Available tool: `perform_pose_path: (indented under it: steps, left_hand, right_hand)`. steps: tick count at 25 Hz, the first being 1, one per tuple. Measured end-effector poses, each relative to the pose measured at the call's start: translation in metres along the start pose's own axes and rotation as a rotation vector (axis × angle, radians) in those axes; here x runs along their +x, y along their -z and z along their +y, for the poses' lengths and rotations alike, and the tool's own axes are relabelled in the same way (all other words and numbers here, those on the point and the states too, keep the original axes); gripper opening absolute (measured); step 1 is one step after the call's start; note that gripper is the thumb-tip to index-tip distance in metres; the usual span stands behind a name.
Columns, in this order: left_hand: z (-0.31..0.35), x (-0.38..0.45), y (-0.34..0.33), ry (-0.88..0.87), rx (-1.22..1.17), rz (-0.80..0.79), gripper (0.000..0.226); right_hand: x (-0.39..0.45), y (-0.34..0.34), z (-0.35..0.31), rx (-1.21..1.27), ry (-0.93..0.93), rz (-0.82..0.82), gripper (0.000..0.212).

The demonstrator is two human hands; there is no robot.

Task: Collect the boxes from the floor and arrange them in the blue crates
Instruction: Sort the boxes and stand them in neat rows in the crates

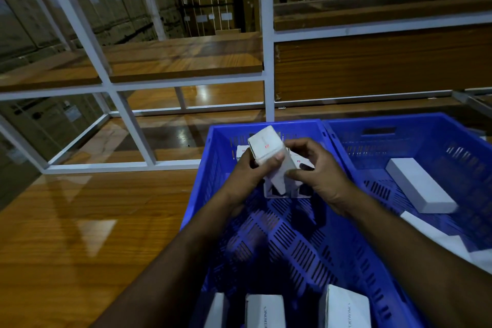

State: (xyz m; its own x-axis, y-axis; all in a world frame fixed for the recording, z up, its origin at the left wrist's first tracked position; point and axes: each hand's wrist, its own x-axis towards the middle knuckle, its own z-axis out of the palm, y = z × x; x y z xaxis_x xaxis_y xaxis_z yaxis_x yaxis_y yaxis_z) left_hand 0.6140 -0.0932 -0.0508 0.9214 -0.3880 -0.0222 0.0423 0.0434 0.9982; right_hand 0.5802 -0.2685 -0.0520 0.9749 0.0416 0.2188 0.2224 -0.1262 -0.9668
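Item one: a small white box (267, 147), tilted, held up over the far end of the near blue crate (269, 242); my left hand (254, 171) grips it from the left with the thumb pressed across its front face, and my right hand (318, 170) pinches its lower right edge, fingers curled round it. Item two: more white boxes (298, 189) lying on the crate floor under my hands, partly hidden, count unclear. Item three: three white boxes (266, 310) standing along the near wall of the same crate, cut off by the bottom edge of the view. Item four: a second blue crate (399, 125) touching the first on its right, holding a long white box (418, 185) flat on its floor and further white boxes toward its near right corner. Item five: both crates sit on a glossy wooden surface (80, 234), in front of a white-framed shelving unit (127, 114) with wooden shelves
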Motion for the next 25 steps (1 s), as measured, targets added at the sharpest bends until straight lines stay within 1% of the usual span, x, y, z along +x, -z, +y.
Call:
perform_pose_path:
  steps: [1,3,6,8,9,11,12,14,15,16,18,19,20,21,22,23,25]
  left_hand:
    - [0.0,0.001,0.002,0.012,-0.046,-0.019,0.052]
    - [0.003,0.0,0.004,0.033,-0.148,-0.057,0.055]
    - [0.01,-0.002,0.004,0.124,-0.273,-0.033,0.054]
    - [0.01,0.003,0.009,0.179,-0.344,0.002,0.047]
    - [0.009,0.004,0.01,0.194,-0.39,0.015,0.045]
    - [0.004,0.007,0.013,0.178,-0.495,0.005,0.055]
    - [0.005,0.008,0.014,0.157,-0.54,-0.014,0.06]
    - [0.0,0.012,0.016,0.114,-0.577,-0.039,0.063]
    - [-0.002,0.014,0.016,0.091,-0.534,-0.019,0.06]
    - [-0.003,0.015,0.015,0.068,-0.42,0.038,0.054]
    - [-0.006,0.012,0.013,0.014,-0.045,0.179,0.044]
    - [-0.008,0.009,0.012,-0.024,0.156,0.21,0.046]
    - [-0.009,0.006,0.012,-0.073,0.346,0.211,0.054]
    - [-0.011,0.004,0.011,-0.12,0.513,0.201,0.063]
    - [-0.011,0.001,0.009,-0.163,0.63,0.193,0.07]
    - [-0.014,0.001,0.009,-0.191,0.693,0.2,0.076]
    - [-0.016,0.003,0.009,-0.18,0.722,0.24,0.084]
  right_hand:
    - [0.0,-0.001,-0.001,-0.05,0.023,0.006,0.052]
    - [0.001,0.0,-0.003,-0.071,0.067,0.014,0.052]
    - [0.003,0.002,-0.001,-0.09,0.103,0.026,0.047]
    - [0.004,0.001,-0.001,-0.053,0.1,0.08,0.052]
    - [0.005,0.002,0.0,-0.018,0.079,0.136,0.058]
    - [0.008,0.003,0.004,0.093,0.0,0.231,0.065]
    - [0.009,0.003,0.006,0.197,-0.066,0.243,0.066]
    - [0.011,0.005,0.012,0.404,-0.235,0.194,0.061]
    - [0.011,0.005,0.012,0.428,-0.293,0.162,0.054]
    - [0.011,0.004,0.014,0.404,-0.323,0.143,0.047]
    - [0.011,0.004,0.018,0.283,-0.285,0.172,0.039]
    - [0.011,0.005,0.02,0.174,-0.225,0.201,0.042]
    - [0.012,0.005,0.022,0.045,-0.166,0.216,0.048]
    - [0.011,0.006,0.022,-0.064,-0.121,0.211,0.053]
    - [0.011,0.006,0.022,-0.123,-0.085,0.206,0.056]
    - [0.011,0.005,0.021,-0.141,-0.061,0.201,0.058]
    - [0.009,0.003,0.018,-0.142,-0.028,0.196,0.062]
